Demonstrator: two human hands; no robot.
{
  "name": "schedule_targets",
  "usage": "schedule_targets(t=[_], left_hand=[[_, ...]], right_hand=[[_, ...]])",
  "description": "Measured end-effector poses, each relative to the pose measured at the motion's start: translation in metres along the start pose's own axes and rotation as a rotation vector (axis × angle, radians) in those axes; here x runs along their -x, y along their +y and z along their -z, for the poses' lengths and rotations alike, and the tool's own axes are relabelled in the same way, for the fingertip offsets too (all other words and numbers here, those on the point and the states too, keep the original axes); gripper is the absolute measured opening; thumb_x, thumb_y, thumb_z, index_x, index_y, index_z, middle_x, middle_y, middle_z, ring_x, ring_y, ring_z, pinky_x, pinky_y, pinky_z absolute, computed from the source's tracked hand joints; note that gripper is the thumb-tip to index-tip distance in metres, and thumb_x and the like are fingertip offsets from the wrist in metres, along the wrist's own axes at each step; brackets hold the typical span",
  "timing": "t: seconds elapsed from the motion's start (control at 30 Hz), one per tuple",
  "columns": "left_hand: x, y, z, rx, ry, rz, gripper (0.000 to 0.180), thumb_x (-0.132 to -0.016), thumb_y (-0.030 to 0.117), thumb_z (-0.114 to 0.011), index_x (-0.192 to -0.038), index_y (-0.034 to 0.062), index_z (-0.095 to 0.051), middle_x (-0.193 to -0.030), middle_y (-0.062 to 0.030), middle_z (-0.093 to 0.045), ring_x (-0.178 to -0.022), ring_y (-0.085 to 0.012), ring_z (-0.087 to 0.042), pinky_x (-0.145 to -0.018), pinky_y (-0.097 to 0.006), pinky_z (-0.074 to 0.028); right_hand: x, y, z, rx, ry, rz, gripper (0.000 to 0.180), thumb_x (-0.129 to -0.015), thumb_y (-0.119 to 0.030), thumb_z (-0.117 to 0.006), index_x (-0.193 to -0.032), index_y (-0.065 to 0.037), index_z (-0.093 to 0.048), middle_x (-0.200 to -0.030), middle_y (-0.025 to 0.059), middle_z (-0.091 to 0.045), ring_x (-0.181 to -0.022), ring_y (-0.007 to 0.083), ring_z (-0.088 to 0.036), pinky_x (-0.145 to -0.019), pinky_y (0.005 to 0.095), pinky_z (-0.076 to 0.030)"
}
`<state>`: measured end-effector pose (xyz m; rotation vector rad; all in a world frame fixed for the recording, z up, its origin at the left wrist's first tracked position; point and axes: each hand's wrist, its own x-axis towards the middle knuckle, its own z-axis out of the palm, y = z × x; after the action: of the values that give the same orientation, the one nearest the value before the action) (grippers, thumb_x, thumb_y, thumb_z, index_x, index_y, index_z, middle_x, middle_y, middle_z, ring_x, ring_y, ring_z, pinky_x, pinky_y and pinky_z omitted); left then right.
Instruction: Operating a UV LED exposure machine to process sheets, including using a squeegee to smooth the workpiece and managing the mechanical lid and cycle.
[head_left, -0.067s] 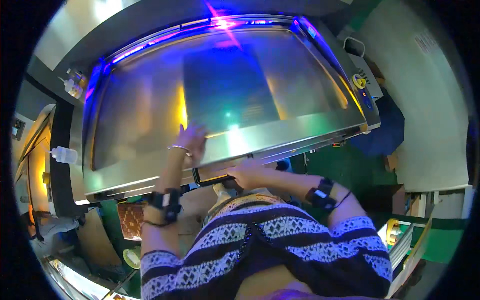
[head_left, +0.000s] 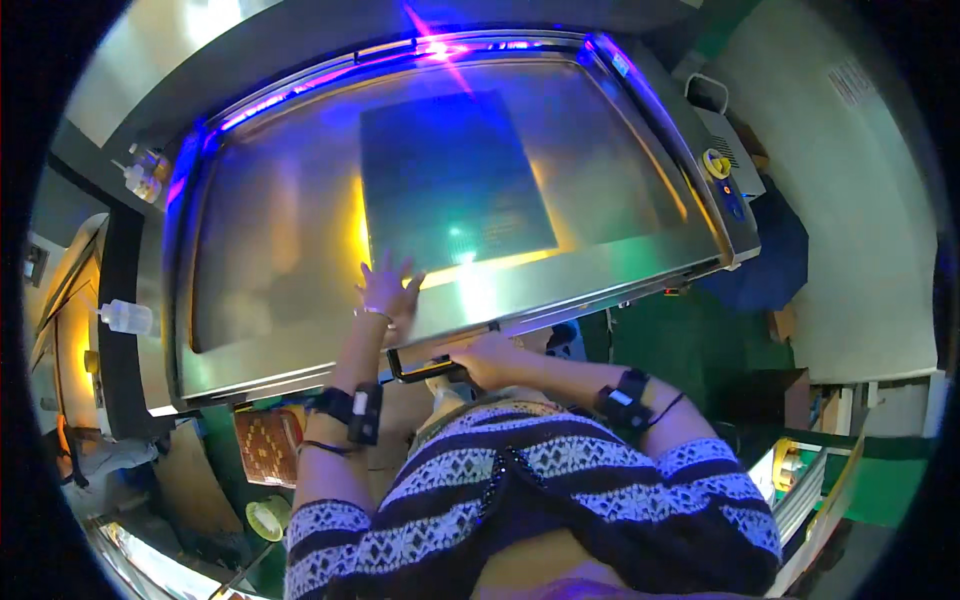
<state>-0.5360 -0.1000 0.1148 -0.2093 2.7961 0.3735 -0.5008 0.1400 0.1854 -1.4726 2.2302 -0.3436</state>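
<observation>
A wide, shiny metal tray-like bed (head_left: 270, 230) fills the space in front of me, and a dark rectangular sheet (head_left: 455, 180) lies at its middle. My left hand (head_left: 390, 292) is open with fingers spread at the bed's near part, its fingertips by the sheet's near left corner. Whether the palm presses on the metal, I cannot tell. Below the bed's front edge, my right hand (head_left: 485, 360) is closed round the right end of a black handle (head_left: 410, 374). Dark devices are strapped to both forearms.
Blue-violet light glows along the back rail (head_left: 440, 50). A yellow knob (head_left: 716, 163) sits on the right-hand side panel. Squeeze bottles (head_left: 127, 317) stand to the left. A patterned brown box (head_left: 268, 445) and a pale green round object (head_left: 267, 518) are low at left.
My left hand has shifted slightly toward me, its fingers now more spread. The bed's near left corner and the handle sit slightly lower in view. My right hand keeps its grip.
</observation>
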Motion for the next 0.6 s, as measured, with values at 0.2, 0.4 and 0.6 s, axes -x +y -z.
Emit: schedule_targets(t=[0.2,0.4,0.6], left_hand=[[0.032,-0.016,-0.048,0.044,-0.043,0.165,0.069,-0.077,0.072,-0.032,-0.136,0.0377,-0.024,-0.148,-0.002,-0.002,-0.131,-0.0449,0.004,-0.094,-0.07,-0.019],[0.072,-0.02,-0.039,0.031,0.012,0.254,0.073,-0.073,0.074,-0.036,-0.136,0.0376,-0.024,-0.148,-0.0029,0.002,-0.131,-0.0454,0.002,-0.091,-0.069,-0.025],[0.114,-0.047,-0.075,0.01,0.095,0.251,0.077,-0.073,0.07,-0.042,-0.138,0.0334,-0.022,-0.147,-0.0119,0.004,-0.129,-0.05,-0.005,-0.089,-0.066,-0.031]], right_hand=[[-0.024,0.009,-0.068,0.019,0.0,0.063,0.023,-0.069,-0.015,-0.055,-0.091,-0.008,-0.056,-0.069,0.0126,-0.06,-0.067,0.0313,-0.061,-0.058,0.044,-0.047],[-0.033,-0.011,-0.068,0.08,-0.281,0.03,0.026,-0.071,-0.012,-0.052,-0.096,-0.006,-0.054,-0.076,0.016,-0.06,-0.078,0.033,-0.06,-0.066,0.044,-0.046],[0.025,0.013,-0.036,-0.948,-0.286,0.054,0.025,-0.08,-0.018,-0.058,-0.101,-0.006,-0.062,-0.095,0.0124,-0.063,-0.082,0.026,-0.061,-0.073,0.034,-0.048]])
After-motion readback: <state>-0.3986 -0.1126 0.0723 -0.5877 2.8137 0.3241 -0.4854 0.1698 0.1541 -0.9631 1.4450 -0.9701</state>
